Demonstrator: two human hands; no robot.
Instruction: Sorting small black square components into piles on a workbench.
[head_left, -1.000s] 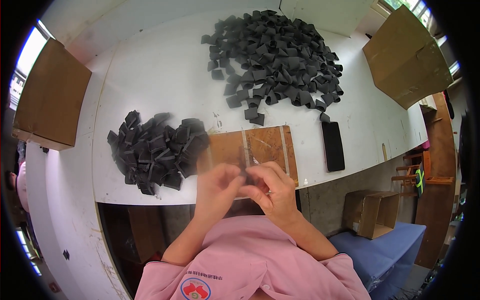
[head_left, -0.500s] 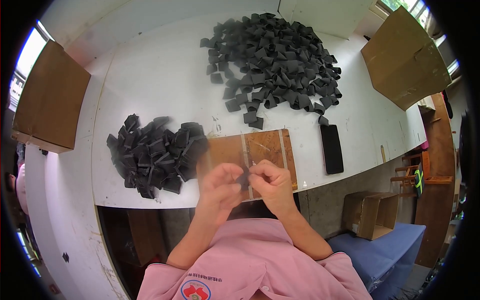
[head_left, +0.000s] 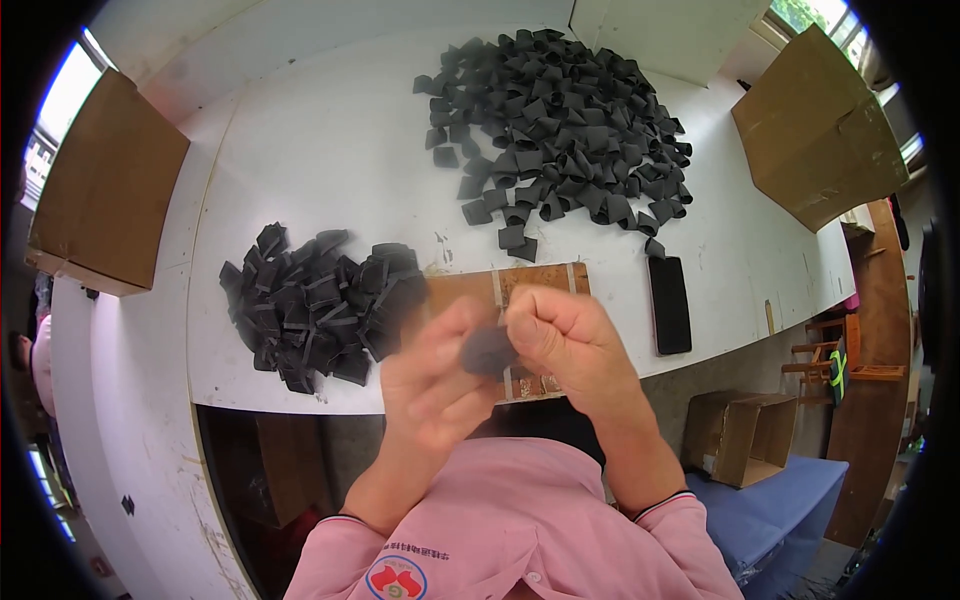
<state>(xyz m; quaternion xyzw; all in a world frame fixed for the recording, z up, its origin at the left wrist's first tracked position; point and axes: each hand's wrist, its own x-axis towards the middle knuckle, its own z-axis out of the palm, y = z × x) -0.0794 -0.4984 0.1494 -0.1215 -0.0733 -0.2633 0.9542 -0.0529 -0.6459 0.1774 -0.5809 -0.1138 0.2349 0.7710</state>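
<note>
My left hand (head_left: 435, 385) and my right hand (head_left: 565, 340) meet close to the camera, above the near edge of the white table (head_left: 330, 150). Between their fingers they pinch one small black foam piece (head_left: 488, 350); it is blurred. Just behind the hands lies a brown wooden board (head_left: 530, 280) with pale strips across it. A small heap of black foam pieces (head_left: 315, 305) sits left of the hands. A much larger heap of black foam pieces (head_left: 560, 120) spreads over the far side of the table.
A black phone (head_left: 670, 303) lies flat right of the board. Cardboard boxes stand at the left (head_left: 105, 185) and far right (head_left: 815, 125) of the table, and an open cardboard box (head_left: 740, 435) is on the floor beside a blue surface (head_left: 775, 510).
Both hands have risen toward the camera with the foam piece between them, now covering more of the wooden board. The heaps and phone have not moved.
</note>
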